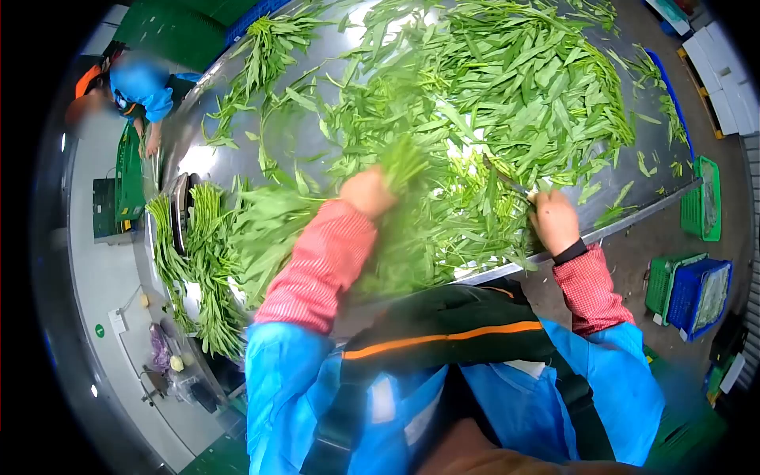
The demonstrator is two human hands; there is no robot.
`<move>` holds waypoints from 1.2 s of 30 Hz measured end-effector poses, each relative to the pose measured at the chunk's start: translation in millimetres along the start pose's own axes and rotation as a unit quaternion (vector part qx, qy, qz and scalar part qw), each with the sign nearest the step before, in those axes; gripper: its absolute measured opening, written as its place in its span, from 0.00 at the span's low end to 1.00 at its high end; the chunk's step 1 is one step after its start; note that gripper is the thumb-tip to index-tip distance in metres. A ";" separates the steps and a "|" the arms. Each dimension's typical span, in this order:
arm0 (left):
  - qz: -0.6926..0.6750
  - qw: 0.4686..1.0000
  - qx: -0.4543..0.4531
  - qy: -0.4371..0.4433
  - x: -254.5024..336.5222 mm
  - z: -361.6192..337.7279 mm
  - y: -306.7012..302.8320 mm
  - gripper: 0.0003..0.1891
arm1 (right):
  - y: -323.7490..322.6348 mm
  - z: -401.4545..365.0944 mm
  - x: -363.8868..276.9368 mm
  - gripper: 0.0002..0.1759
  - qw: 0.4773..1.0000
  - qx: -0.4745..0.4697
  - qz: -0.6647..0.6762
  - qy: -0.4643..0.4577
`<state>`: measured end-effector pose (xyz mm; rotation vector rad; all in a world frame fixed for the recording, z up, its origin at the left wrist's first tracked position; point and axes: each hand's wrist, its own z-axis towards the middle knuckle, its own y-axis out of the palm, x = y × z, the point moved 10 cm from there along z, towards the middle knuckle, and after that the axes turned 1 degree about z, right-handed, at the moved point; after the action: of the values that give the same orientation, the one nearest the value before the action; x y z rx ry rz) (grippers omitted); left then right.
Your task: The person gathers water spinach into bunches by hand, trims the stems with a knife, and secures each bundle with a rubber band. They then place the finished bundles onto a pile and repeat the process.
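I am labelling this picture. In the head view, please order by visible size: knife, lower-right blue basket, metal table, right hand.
1. Metal table
2. Blue basket
3. Right hand
4. Knife

Sizes as seen; the basket stands farther from the camera.

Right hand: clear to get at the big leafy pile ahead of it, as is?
Reach, probably yes: the leafy pile lies just beyond the right hand, and only loose greens show between. Grasping it looks hampered, though: that hand already grips a knife.
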<state>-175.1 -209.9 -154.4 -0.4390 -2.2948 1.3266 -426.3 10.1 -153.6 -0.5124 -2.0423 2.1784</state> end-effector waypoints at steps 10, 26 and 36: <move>-0.003 0.990 -0.127 -0.066 6.2 17.8 42.9 0.33 | 0.9 -1.6 -10.9 0.20 0.918 -0.055 0.378 0.103; -0.055 0.985 -0.140 -0.085 -1.6 16.9 45.2 0.32 | 41.9 40.1 -122.6 0.17 0.650 -0.191 0.726 0.116; -0.056 0.988 -0.104 -0.096 -10.2 23.5 55.4 0.31 | 32.2 58.4 -153.5 0.08 0.980 -0.044 0.179 -0.078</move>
<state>-176.1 -205.0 -215.3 -0.2523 -2.5896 1.1242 -296.4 -95.3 -157.5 -0.8017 -2.2889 2.3969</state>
